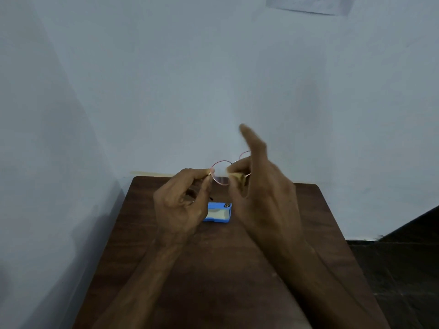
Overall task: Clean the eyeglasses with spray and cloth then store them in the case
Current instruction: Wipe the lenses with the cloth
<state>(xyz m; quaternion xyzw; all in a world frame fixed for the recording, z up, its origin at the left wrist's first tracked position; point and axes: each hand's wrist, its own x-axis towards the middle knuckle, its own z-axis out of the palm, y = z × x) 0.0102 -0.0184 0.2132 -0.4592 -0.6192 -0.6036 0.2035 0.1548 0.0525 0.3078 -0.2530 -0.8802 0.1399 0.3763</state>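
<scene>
Left hand (183, 205) raised above the surface (308, 222), grip pinching the left end of the eyeglasses (222, 175) at the hinge. Eyeglasses held in the air, thin round rims, long axis running left to right and rising slightly rightward, lenses facing the wearer. Right hand (263, 193) pinching a small yellowish cloth (237, 178) against the lens, forefinger lifted, blurred. Below, between the hands, a blue case (217, 212) lying open on the dark wooden surface. Pale blue walls (166, 79) behind and left; dark floor (403, 269) at right.
</scene>
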